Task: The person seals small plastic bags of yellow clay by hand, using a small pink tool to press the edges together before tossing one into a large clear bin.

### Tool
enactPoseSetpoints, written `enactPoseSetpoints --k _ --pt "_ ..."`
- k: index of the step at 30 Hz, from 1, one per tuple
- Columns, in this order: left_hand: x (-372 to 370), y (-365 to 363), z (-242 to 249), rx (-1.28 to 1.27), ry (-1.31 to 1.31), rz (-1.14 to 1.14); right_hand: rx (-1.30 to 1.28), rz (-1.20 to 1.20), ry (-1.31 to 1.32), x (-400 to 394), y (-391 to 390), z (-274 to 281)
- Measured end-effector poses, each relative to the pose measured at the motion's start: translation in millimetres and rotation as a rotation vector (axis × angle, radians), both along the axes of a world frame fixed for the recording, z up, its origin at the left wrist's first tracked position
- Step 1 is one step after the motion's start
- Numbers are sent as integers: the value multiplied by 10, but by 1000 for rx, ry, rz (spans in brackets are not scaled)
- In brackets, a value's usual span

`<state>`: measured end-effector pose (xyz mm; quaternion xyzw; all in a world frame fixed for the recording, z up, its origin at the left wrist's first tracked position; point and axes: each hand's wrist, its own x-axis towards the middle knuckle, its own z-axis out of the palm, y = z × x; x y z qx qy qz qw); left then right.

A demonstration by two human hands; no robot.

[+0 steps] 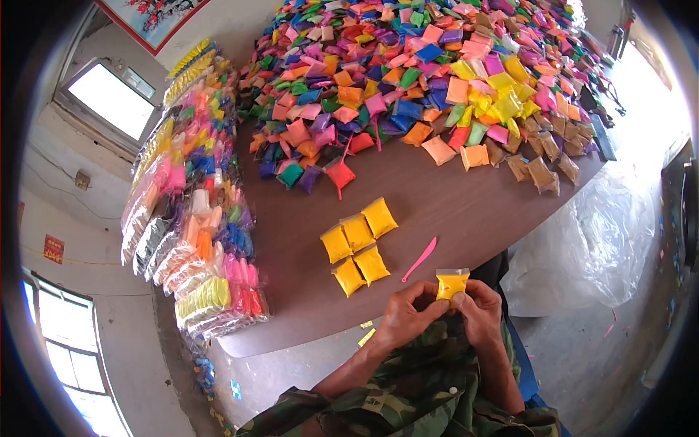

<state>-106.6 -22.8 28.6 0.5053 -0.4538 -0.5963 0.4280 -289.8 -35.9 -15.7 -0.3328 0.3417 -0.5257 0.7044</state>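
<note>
Small glossy yellow packet with a clear top strip [452, 285]: held upright between both hands, in front of camouflage clothing and near the counter's near edge. Left hand [412, 315]: closed, packet pinched at its lower side by thumb and fingers. Right hand [478, 313]: closed, opposite side of the packet gripped likewise.

Just beyond, a pink plastic knife [419, 260] is laid flat on the dark brown counter [291, 291]. To its left, five filled yellow packets [357, 233] are set close together, three in the farther row and two in the nearer.

Clear plastic sheeting [582, 247] is seen at right, beside the counter. Clear bags of multicoloured pieces [207, 233] are stacked along the left side. Farthest, a large heap of multicoloured packets [408, 80] is spread, brown ones at its right edge.
</note>
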Motion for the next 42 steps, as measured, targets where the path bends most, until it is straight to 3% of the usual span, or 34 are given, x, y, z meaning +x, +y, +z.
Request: enactPoseSetpoints --k 3,12,21,27,36,39,42 --pt "-5 -26 232 2 -38 26 14 44 70 -39 14 -2" --pt "110 -17 15 -192 -319 51 -13 49 124 46 5 88" --pt "72 2 156 -66 -184 39 -133 -1 247 41 -7 71" --pt "152 0 65 -148 -252 10 -90 48 167 94 -30 234" --pt "169 -13 156 21 -111 8 -82 126 140 71 -49 255" --pt "232 -12 33 -5 -69 -8 -102 160 170 83 -75 209" --pt "223 2 6 -211 -168 78 -42 165 143 153 -101 361"
